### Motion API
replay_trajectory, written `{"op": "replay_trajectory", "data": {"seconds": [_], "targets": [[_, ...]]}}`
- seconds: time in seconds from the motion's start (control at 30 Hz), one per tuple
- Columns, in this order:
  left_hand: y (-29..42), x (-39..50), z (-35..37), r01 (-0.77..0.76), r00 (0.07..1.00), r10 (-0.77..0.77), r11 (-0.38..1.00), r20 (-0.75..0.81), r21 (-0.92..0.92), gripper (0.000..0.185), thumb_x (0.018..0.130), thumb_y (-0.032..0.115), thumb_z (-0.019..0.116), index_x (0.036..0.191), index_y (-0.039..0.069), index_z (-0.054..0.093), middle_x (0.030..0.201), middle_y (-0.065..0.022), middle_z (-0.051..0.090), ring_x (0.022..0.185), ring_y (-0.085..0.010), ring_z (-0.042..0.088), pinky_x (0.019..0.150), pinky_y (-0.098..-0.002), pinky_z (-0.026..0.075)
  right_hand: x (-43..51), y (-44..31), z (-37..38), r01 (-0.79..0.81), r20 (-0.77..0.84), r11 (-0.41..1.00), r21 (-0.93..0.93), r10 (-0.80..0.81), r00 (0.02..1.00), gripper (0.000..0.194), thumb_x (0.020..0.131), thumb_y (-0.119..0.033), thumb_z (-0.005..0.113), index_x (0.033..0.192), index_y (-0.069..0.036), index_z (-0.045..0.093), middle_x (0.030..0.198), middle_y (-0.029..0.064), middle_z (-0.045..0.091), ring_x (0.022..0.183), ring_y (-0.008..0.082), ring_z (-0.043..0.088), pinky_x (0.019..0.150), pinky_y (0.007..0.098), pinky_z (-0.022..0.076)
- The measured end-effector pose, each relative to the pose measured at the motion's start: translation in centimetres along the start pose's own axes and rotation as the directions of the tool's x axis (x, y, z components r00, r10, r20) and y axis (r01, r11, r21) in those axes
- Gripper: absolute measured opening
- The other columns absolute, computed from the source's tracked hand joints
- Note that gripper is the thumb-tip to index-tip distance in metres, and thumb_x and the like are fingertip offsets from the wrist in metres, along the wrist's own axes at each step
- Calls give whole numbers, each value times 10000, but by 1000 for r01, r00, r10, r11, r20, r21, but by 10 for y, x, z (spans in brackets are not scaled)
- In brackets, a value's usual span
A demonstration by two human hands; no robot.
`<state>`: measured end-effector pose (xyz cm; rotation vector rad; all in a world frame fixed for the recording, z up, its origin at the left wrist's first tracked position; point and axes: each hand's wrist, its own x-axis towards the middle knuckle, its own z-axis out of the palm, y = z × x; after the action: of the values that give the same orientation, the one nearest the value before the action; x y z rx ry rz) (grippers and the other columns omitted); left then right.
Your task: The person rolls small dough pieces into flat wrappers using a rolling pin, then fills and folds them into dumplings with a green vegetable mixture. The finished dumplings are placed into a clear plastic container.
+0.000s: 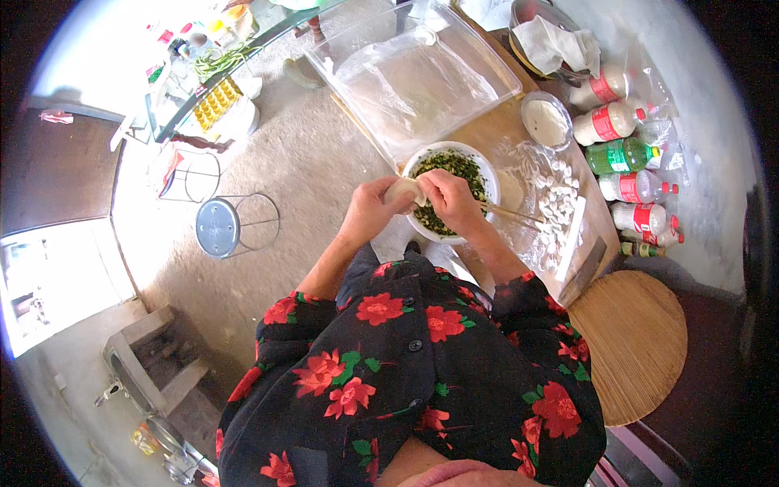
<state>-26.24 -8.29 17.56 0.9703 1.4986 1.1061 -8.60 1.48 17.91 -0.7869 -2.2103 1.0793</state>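
Observation:
Between my fingers, over the left rim of a white bowl (494, 185), is a folded dumpling (406, 191). My left hand (371, 210) cradles it from the left, while the fingertips of my right hand (451, 199) pinch its right edge. Chopped green filling (455, 162) lies in the bowl. A pair of chopsticks (514, 215) leans out over the bowl's right rim. Just right of the bowl a thin dough wrapper (507, 189) lies on the floured wooden board (481, 129). Several small dough pieces (555, 204) are scattered there beside a white rolling pin (571, 238).
A clear plastic tray (420, 79) with a floury bottom lies beyond the bowl. A flour bowl (546, 123) and several bottles (621, 155) line the right side. A flat blade (585, 269) and a round ridged lid (633, 347) are nearer me. A stool (218, 227) stands left.

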Motion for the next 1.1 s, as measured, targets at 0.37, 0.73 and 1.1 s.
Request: {"op": "replay_trajectory", "data": {"seconds": [0.37, 0.73, 1.1], "targets": [[13, 29, -101, -7, 998, 17, 985, 56, -172, 260, 930, 142, 710, 1086, -65, 685, 894, -85, 742, 825, -126, 722, 738, -263, 575, 79, -35, 56, -30, -32, 998, -49, 28, 999, 175, 972, -132, 601, 908, 31, 591, 814, 213, 604, 755, 401, 603, 663, 442, 469], [29, 48, -170, 35, 990, -6, 977, 138, -208, 250, 939, 136, 699, 1086, -65, 678, 898, -76, 737, 816, -138, 733, 731, -270, 584, 127, -61, 98, -132, -90, 990, -42, 128, 988, 188, 967, -146, 615, 896, 28, 608, 805, 221, 609, 765, 404, 614, 661, 448, 469], [38, 89, -172, 17, 983, 11, 988, 181, -156, 254, 938, 126, 689, 1104, -66, 673, 897, -82, 737, 807, -145, 734, 712, -268, 578, 154, -48, 88, -137, -153, 986, -93, 121, 981, 190, 980, -143, 598, 916, 35, 611, 791, 219, 604, 730, 402, 611, 641, 427, 468]]}}
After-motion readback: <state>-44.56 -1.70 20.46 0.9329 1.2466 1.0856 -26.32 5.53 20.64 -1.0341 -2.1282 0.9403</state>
